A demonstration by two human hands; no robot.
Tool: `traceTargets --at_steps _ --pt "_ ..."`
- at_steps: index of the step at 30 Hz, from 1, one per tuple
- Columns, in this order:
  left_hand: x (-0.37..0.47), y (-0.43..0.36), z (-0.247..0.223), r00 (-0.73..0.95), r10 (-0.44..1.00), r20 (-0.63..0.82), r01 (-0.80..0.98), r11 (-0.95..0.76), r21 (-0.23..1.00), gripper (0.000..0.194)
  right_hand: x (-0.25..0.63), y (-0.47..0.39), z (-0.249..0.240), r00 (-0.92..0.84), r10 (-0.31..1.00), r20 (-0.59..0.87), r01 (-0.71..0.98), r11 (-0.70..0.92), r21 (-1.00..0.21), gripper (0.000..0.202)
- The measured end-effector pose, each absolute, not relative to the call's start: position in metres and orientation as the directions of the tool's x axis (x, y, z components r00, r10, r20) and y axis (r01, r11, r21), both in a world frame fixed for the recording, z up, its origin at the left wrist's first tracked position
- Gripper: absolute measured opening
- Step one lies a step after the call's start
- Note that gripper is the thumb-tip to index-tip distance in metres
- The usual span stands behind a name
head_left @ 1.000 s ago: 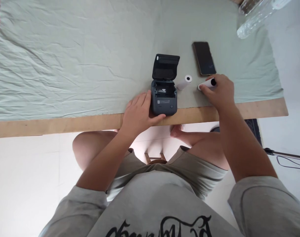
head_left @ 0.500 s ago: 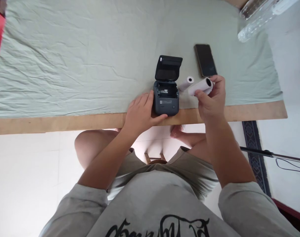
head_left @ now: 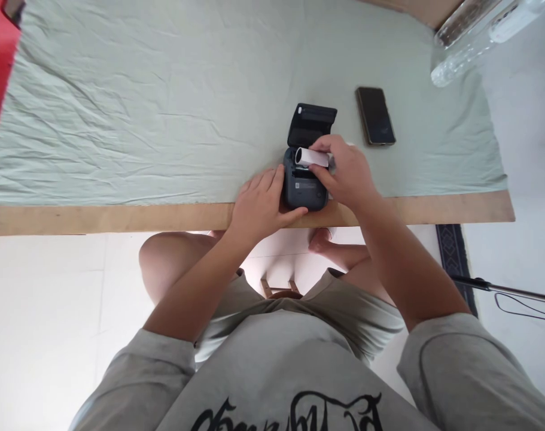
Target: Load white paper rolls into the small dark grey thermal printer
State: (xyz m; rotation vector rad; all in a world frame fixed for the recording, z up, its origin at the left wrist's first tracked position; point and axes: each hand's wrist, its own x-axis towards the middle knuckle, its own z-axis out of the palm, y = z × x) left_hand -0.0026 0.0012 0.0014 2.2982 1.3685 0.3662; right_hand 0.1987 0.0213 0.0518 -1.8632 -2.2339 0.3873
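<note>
A small dark portable printer [head_left: 306,194] stands at the table's front edge with its lid [head_left: 312,123] tipped up and back. My left hand [head_left: 259,200] lies flat against its left side, fingers stretched out and the thumb along its front. Between the thumb and fingers of my right hand [head_left: 346,170] is a white paper roll [head_left: 314,158]. The roll lies crosswise over the printer's open compartment, its hollow end facing left. I cannot tell whether it touches the inside. The second, thinner roll seen earlier is hidden behind my right hand.
A black phone [head_left: 375,117] lies beyond my right hand. Clear plastic bottles [head_left: 465,63] lie at the far right corner near a cardboard piece [head_left: 422,11]. A red item [head_left: 0,66] is at the far left. The green cloth [head_left: 164,120] ends at a wooden edge [head_left: 119,218].
My right hand has carried the paper roll leftward from beside the printer to over its open compartment, turning the roll's hollow end to the left. My left hand has stayed against the printer.
</note>
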Motion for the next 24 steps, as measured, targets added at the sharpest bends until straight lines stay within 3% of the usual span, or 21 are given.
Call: traceTargets --at_steps 4,10,14,19,24 --pt "-0.002 0.001 0.003 0.476 0.880 -0.002 0.770 -0.415 0.484 0.095 0.203 0.023 0.047 -0.195 0.981 0.008 0.933 0.187 -0.308 0.031" --pt "-0.002 0.000 0.001 0.468 0.884 -0.002 0.780 -0.412 0.470 0.095 0.208 0.034 0.026 -0.192 0.967 0.166 0.932 0.233 -0.278 0.014" --pt "-0.002 0.000 0.000 0.471 0.882 0.016 0.774 -0.422 0.471 0.095 0.214 0.034 0.020 -0.228 0.944 0.237 0.913 0.292 -0.284 0.012" --pt "-0.003 0.000 -0.003 0.456 0.889 0.036 0.766 -0.412 0.494 0.109 0.219 0.021 0.026 -0.328 0.904 0.275 0.854 0.408 -0.323 0.012" --pt "-0.005 -0.001 -0.005 0.518 0.848 0.116 0.720 -0.505 0.476 0.077 0.221 0.007 0.032 -0.417 0.874 0.250 0.813 0.482 -0.328 0.013"
